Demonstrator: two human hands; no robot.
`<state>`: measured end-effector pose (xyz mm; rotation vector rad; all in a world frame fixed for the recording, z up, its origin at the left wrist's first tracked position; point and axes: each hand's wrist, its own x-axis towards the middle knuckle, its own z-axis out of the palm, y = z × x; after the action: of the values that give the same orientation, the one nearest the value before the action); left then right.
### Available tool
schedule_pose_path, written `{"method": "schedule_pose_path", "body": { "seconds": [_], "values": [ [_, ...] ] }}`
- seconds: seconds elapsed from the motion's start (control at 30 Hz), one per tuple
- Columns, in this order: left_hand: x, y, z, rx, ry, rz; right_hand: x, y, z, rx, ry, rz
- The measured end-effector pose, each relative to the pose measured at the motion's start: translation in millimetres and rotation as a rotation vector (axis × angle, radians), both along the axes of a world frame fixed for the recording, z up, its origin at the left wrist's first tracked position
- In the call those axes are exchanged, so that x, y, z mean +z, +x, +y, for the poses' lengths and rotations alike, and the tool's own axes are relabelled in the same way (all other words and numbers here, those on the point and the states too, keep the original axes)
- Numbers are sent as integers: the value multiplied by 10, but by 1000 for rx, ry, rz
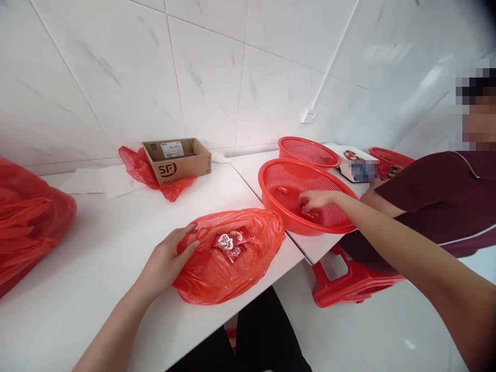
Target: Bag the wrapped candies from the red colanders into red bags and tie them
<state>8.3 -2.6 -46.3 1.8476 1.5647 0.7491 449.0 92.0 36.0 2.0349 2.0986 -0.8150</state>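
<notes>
A red plastic bag (pixel 217 276) lies open-mouthed on the table, with several small dark-red packets (pixel 231 243) bearing white lettering inside. My left hand (pixel 168 256) holds the bag's left edge, thumb and fingers on either side of the thin plastic. Over to the right, my right hand (pixel 318 200) reaches into a red perforated basket (pixel 271 199). Its fingers are closed around something small and red, probably a packet, mostly hidden by the hand. Other small red and gold packets (pixel 283 190) lie in the basket.
An open cardboard box (pixel 182 168) stands on red plastic near the wall. A full red bag (pixel 31 227) fills the left side. Behind the basket are another red basket (pixel 308 150) and a white box (pixel 358 168). A person in maroon (pixel 434 201) sits at right, near a red stool (pixel 349 284).
</notes>
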Motion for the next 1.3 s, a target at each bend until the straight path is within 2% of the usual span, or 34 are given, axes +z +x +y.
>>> {"method": "schedule_pose_path", "body": {
  "seconds": [0.1, 0.23, 0.33, 0.47, 0.53, 0.63, 0.7, 0.77, 0.8, 0.87, 0.97, 1.0, 1.07, 1.1, 1.17, 1.23, 1.3],
  "values": [
    [11, 5, -8, 4, -22, 1, 129, -54, -61, 16, -36, 370],
    [20, 22, -14, 7, -51, 15, 252, -191, -224, -3, 99, 1008],
    [1, 21, -7, 9, -41, 17, 333, -403, -352, 30, 114, 1231],
    [-20, 15, 1, -4, -17, 17, 384, -874, -519, 58, 28, 1324],
    [-13, 19, -2, -8, -4, 13, 327, -1174, -608, 46, -49, 1281],
    [7, 29, -10, -14, 17, -1, 94, -1634, -734, 70, -153, 1107],
    [15, 31, -12, -10, 50, -8, -110, -1893, -792, 107, -80, 974],
    [20, 26, -13, 4, 96, -11, -259, -2073, -810, 139, 94, 867],
    [23, 22, -14, 13, 117, -12, -285, -2125, -801, 153, 177, 833],
    [34, 14, -21, 22, 139, -15, -219, -2150, -750, 174, 261, 811],
    [62, 10, -42, 18, 144, -16, 84, -2000, -570, 176, 317, 853],
    [73, 9, -50, 17, 145, -13, 189, -1908, -478, 159, 378, 847],
    [94, 6, -63, 19, 146, -7, 329, -1675, -257, 88, 546, 727],
    [103, 3, -67, 25, 150, -5, 353, -1541, -136, 50, 619, 601],
    [114, -6, -67, 37, 166, -6, 313, -1262, 89, -39, 673, 226],
    [115, -17, -60, 49, 180, -11, 205, -1014, 253, -98, 609, 81],
    [105, -25, -47, 55, 186, -20, 88, -842, 337, -121, 571, 33]
  ]
}}
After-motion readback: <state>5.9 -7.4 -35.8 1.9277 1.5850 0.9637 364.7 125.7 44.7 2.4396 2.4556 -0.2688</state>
